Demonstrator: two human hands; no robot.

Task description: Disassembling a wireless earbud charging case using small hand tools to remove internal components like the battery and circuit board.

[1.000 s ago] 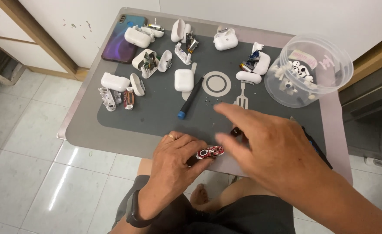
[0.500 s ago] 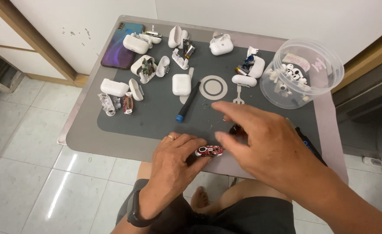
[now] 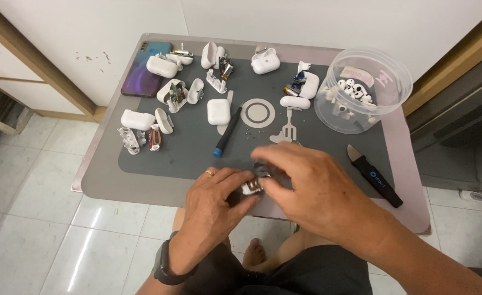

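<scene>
- Head view, looking down: left hand [image 3: 219,205] and right hand [image 3: 312,188] meeting at the near edge of a small tabletop [image 3: 110,186], fingers of both closed around a small white and metal part [image 3: 252,188].
- Part pinched between the two hands, just above the near edge of the dark grey work mat [image 3: 186,155]; too small to tell more of its shape.
- Ring on one left finger, dark watch [image 3: 162,267] on the left wrist.
- Blue-tipped black screwdriver [image 3: 225,134] lying near the mat's middle, beside a closed white earbud case [image 3: 218,111].
- More white earbud cases, whole and opened, spread along the far edge and left side of the mat, some with bare metal insides showing.
- Dark blue-purple phone [image 3: 142,71] flat at the far left corner.
- Clear round tub [image 3: 386,87] of white earbud pieces at the far right corner.
- Black pry tool [image 3: 375,176] with a metal blade lying at the mat's right edge, apart from the right hand.
- Pale tiled floor and the person's own knees below the tabletop.
</scene>
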